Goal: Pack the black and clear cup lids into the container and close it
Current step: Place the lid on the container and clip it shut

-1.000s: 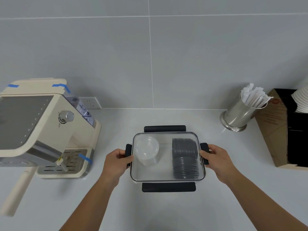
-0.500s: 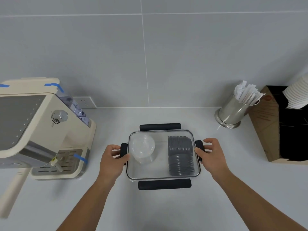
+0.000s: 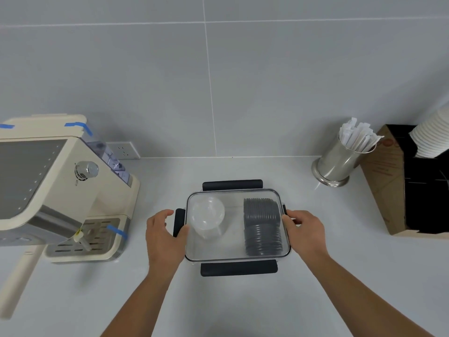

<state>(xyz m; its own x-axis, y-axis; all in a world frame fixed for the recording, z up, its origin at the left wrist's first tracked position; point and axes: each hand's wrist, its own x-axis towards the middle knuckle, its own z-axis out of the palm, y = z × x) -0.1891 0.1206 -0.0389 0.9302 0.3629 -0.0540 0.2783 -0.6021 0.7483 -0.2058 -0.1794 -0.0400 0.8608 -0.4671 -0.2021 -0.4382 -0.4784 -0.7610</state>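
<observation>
Head view, container (image 3: 237,256) between both hands, left grip (image 3: 165,235) spread, right grip (image 3: 305,231) pinching side latch

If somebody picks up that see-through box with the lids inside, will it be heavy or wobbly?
The box looks stiff, so it probably won't bend. It is likely light, holding only thin black lids and clear lids. The black lids lie on their side and might slide if it tips.
</observation>
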